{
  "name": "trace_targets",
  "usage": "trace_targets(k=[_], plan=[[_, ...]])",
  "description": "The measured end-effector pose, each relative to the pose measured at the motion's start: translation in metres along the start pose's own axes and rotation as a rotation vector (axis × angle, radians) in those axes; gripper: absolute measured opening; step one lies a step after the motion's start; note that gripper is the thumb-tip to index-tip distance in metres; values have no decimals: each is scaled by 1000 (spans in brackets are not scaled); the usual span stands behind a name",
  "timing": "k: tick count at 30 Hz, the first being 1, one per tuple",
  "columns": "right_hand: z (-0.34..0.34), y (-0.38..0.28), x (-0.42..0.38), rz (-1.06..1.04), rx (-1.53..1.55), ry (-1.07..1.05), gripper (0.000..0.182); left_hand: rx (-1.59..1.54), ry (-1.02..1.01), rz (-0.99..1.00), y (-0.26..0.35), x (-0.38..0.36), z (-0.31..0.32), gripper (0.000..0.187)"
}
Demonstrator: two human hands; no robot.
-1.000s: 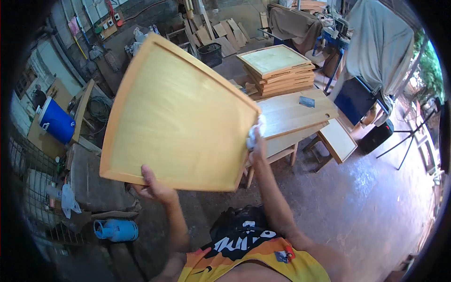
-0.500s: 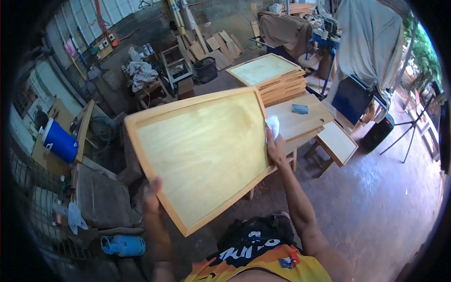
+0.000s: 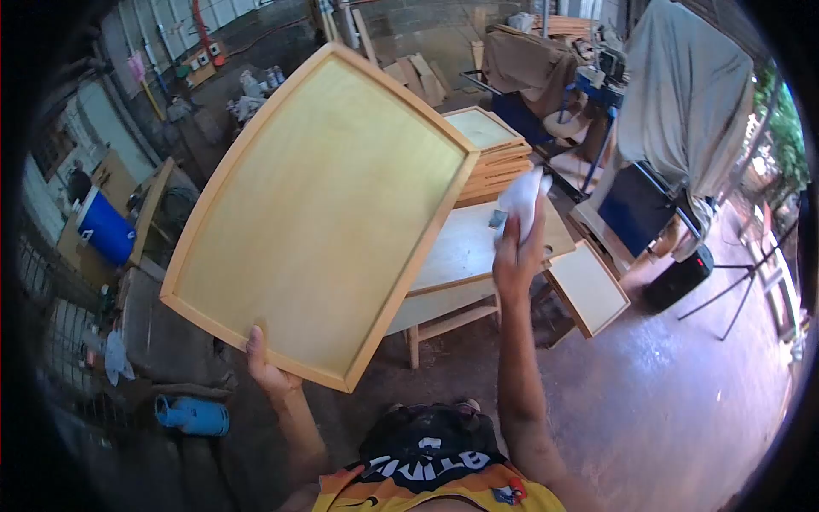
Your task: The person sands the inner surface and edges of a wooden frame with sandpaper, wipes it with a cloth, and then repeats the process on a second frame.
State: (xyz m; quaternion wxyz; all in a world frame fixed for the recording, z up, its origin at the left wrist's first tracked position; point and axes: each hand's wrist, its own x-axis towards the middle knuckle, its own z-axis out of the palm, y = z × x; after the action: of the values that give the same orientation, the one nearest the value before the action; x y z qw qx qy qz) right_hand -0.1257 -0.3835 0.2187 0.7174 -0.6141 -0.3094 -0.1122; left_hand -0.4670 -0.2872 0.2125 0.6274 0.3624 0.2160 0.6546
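Here, seen from a head-worn camera looking down, a person stands in a cluttered woodworking shed and holds up a large wooden tray (image 3: 320,213), a flat pale panel with a raised frame around it. The left hand (image 3: 266,367) grips the tray at its lower edge, thumb on the near face, fingers hidden behind. The tray is lifted clear of everything, tilted, with its long axis running from lower left to upper right, and its shallow inner face turned toward the viewer.

The right hand (image 3: 514,256) is raised just to the right of the tray, apart from its right-hand edge and not touching it. It is closed around a white cloth (image 3: 522,200), which sticks up above the fingers. The tray's nearest part to this hand is its long right edge, so the cloth lies to the right of the wood, and the right hand is the free one beside it while the left alone carries the weight.

Behind and below the hands stands a wooden table (image 3: 461,247) with a bare board top. Beyond it is a stack of similar trays (image 3: 490,154). One more framed panel (image 3: 587,288) leans low beside the table. Far left there is a blue barrel (image 3: 107,230), and a blue gas bottle (image 3: 192,416) lies on the floor.
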Motion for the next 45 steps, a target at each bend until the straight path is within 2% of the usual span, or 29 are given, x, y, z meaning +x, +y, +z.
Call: trace_targets(k=[1, 2, 3, 4, 6, 7, 8, 9, 11, 13, 15, 17, 19, 22, 23, 25, 26, 30, 32, 33, 34, 36, 39, 40, 41, 43, 45], plan=[[11, 9, 30, -283, -150, 26, 51, -13, -51, 37, -1, -2, 8, 51], [26, 9, 49, -435, -276, -28, 53, -29, -100, 75, 0, -5, 13, 53], [48, 8, 53, -382, -227, -189, 55, -51, -144, 114, -3, -10, 18, 56], [80, 2, 30, -391, -340, -198, 59, 104, -158, 185, -7, -16, 23, 60], [101, -48, -26, -400, -6, -317, 67, 349, -213, 312, -15, -18, 39, 69], [105, -76, -53, -512, 183, -317, 69, 433, -247, 375, -19, -17, 49, 72], [98, -99, -69, -612, 227, -452, 63, 458, -306, 414, -18, -17, 60, 75], [100, -108, -65, -774, 261, -481, 57, 487, -361, 437, -16, -20, 67, 77], [122, -93, -25, -662, 342, -396, 51, 499, -312, 371, 1, -22, 74, 74], [120, -110, -26, -599, 372, -400, 48, 433, -257, 315, 6, -16, 75, 71], [143, -102, -64, -810, 302, -501, 48, 385, -251, 374, -7, 5, 70, 66], [160, -87, -34, -840, 265, -415, 51, 364, -245, 396, -13, 14, 48, 65], [167, -64, -5, -876, 232, -369, 54, 387, -303, 388, -3, 18, 21, 73], [189, -10, 34, -477, 203, -106, 57, 425, -297, 416, 11, 26, -16, 80], [196, 19, 55, -393, 140, -97, 56, 455, -337, 404, 17, 28, -36, 83], [186, 24, 66, -502, -85, -170, 56, 466, -344, 380, 30, 32, -50, 86], [194, 24, 58, -470, -64, -159, 55, 445, -308, 374, 37, 38, -47, 86], [211, 22, -50, -250, 35, -175, 53, 407, -142, 456, 28, 65, -61, 86], [221, -4, -127, 38, 95, -309, 59, 440, -146, 543, 28, 78, -54, 86], [228, -39, -163, 269, 272, -363, 58, 461, -177, 593, 28, 87, -46, 85], [229, -65, -201, 75, 77, -374, 57, 469, -161, 583, 24, 93, -46, 85], [224, -96, -234, -74, 191, -471, 58, 458, -130, 541, 14, 97, -48, 84], [219, -98, -241, -248, 438, -586, 56, 307, -35, 492, 6, 98, -48, 82], [228, -76, -230, -501, 422, -571, 52, 286, -13, 490, 7, 98, -51, 81], [229, -70, -204, -678, 390, -694, 48, 265, 10, 489, 9, 98, -54, 80], [235, -94, -158, -852, 336, -869, 48, 289, -2, 521, 17, 101, -60, 77], [245, -112, -113, -867, 306, -883, 51, 386, -89, 539, 23, 95, -64, 76]])
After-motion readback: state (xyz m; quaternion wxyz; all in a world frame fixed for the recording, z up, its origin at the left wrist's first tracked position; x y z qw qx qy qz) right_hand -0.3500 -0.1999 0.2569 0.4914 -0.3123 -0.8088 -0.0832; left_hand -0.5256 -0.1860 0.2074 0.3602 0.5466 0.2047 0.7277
